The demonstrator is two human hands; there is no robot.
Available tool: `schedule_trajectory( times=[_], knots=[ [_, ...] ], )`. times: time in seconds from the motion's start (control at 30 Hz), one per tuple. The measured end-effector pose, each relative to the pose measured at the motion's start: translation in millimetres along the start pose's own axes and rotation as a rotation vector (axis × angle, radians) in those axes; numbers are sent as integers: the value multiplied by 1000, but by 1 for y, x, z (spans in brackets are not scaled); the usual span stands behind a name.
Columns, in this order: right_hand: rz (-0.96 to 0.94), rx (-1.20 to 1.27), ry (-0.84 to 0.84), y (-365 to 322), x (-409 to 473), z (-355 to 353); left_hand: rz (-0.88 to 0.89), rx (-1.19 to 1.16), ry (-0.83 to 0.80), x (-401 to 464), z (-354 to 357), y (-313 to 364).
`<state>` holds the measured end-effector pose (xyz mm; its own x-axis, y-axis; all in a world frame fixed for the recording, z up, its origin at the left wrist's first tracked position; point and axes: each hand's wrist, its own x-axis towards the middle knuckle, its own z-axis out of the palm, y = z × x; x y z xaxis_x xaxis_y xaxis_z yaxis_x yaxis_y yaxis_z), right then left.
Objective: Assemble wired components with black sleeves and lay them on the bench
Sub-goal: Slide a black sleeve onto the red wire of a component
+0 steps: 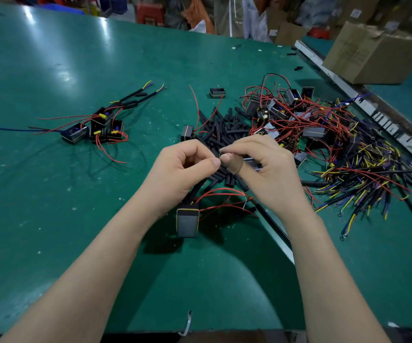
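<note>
Green tabletop (pixel 76 70) seen from above, both hands raised over its middle. The left hand (pixel 182 167) has its fingers curled, thumb and forefinger pinching a short black sleeve (pixel 215 152). The right hand (pixel 261 164), fingers likewise curled, pinches the other end of the same sleeve; its thumb wears a tan bandage. Below the left hand hangs the wired component (pixel 187 222), a grey-and-black block with a yellow band, trailing red wires (pixel 221 191) toward the right wrist.

Containers: a small open black casing (pixel 217 92) sits alone at mid-table; its contents cannot be made out. A closed cardboard box (pixel 373 53) stands at the far right beyond a pale rail (pixel 336 78); more cartons lie in the background.

Surroundings: a loose pile of black sleeves (pixel 224 127) lies directly behind the hands, which hide its near part. To the right, a tangled heap of unfinished components (pixel 299 120) with red wires merges into a spread of yellow-and-blue leads (pixel 363 179). To the left, well apart, a small group of finished components (pixel 101 127) lies on the tabletop, with sleeved leads (pixel 135 97) pointing away.
</note>
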<state>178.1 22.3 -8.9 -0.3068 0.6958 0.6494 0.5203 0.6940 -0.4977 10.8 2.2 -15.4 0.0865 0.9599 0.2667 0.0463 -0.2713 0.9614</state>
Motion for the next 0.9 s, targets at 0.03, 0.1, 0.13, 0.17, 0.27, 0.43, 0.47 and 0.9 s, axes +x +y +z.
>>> schedule_trajectory(
  times=[0.03,0.1,0.13,0.17,0.27,0.43,0.47,0.9],
  knots=[
    [8,18,-7,-1,0,0,3,-4,-2,0,0,0],
    [93,114,-23,-3,1,-2,12,-12,-6,0,0,-1],
    [172,169,-44,-5,1,-4,16,-11,-14,0,0,-1],
    [251,217,-80,-6,1,-5,18,-9,-22,0,0,0],
    [350,320,-182,-7,1,-5,5,-3,3,0,1,1],
    [366,530,-181,-9,1,-9,-67,-107,20,2,-2,3],
    [369,565,-186,-9,2,-9,-86,-136,-2,2,-2,4],
    [379,689,-144,-16,2,0,-188,-299,-195,3,2,3]
  ],
)
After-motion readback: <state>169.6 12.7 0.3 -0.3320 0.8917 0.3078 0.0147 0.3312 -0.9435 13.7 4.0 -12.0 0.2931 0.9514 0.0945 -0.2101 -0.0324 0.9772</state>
